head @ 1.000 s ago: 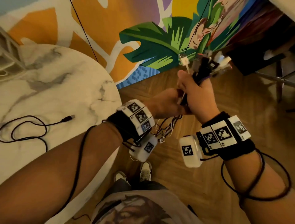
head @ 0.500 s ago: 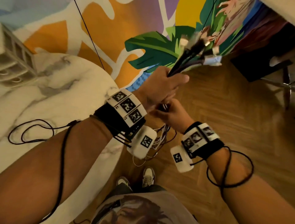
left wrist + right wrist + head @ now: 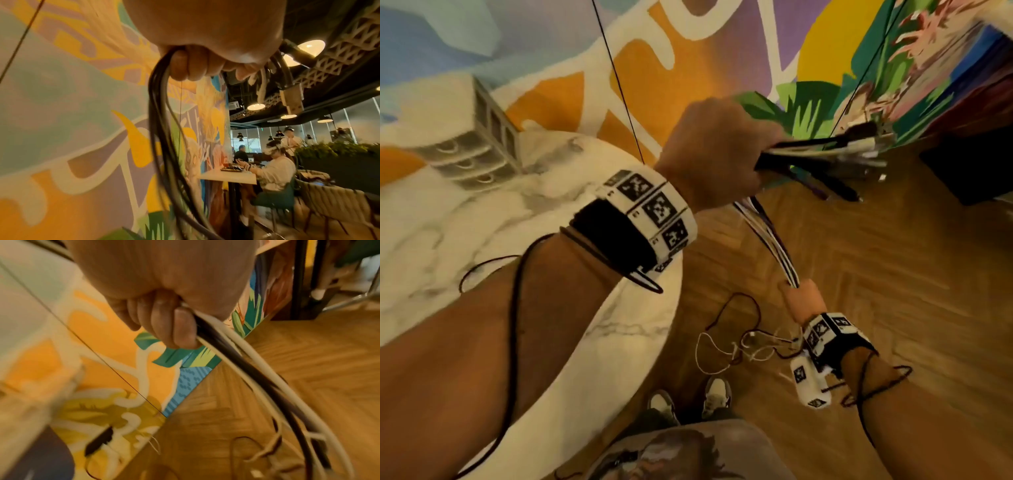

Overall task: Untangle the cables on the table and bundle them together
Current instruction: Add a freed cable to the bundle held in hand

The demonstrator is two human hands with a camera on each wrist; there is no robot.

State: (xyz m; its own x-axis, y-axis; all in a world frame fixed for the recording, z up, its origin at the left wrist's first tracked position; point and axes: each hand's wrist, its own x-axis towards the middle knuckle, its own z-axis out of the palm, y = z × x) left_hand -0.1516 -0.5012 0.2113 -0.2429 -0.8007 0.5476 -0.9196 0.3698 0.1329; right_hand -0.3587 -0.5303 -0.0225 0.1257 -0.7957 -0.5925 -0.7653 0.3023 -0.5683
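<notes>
Hands are now drawing apart—left hand [image 3: 717, 154] gripping high, right hand [image 3: 803, 301] clenched lower—straightening the mixed black-and-white cable bundle [image 3: 774, 240] for tying.

Head view looks down over both arms; wrist views sit close behind fists; all share cables [image 3: 774, 240].

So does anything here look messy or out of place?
Yes. Below the right hand, the loose ends of the cables hang in a tangle above the floor, not yet straightened. One black cable lies apart on the table, outside the bundle in the left hand.
</notes>
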